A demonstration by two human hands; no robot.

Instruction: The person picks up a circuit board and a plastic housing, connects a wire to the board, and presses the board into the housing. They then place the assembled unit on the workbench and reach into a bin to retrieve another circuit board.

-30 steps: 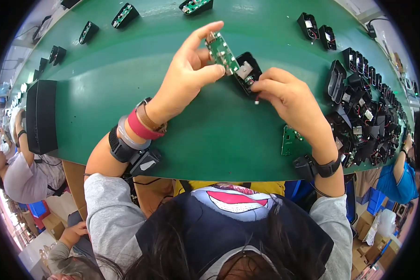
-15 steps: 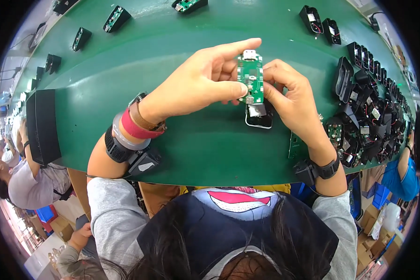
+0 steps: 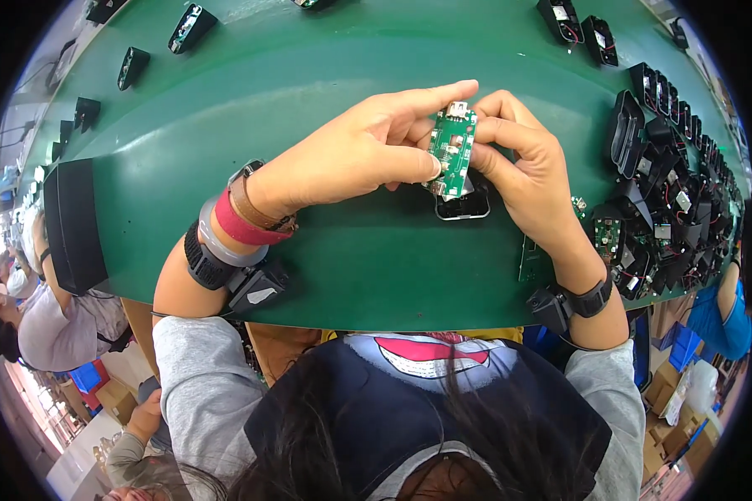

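My left hand (image 3: 368,154) grips a green circuit board (image 3: 453,154), thumb on its front face and index finger stretched along its top end. The board stands tilted, its top leaning right, with silver connectors at both ends. My right hand (image 3: 522,154) is closed at the board's right edge, its thumb and bent fingers pressed against it; the fingertips are partly hidden behind the board. Directly beneath the board lies an open black casing (image 3: 464,215) with a pale rim, partly covered by the board and my hands.
A heap of black casings and boards (image 3: 643,213) covers the table's right side, beside a curved row of casings (image 3: 667,93). Several casings (image 3: 192,27) stand along the far left. A black box (image 3: 75,225) sits at the left edge. Another board (image 3: 529,259) lies by my right forearm. People sit at both sides.
The circuit board has tilted, its top swinging right, and dropped slightly toward the casing. My right hand has shifted a little right, fingers closer around the board's edge.
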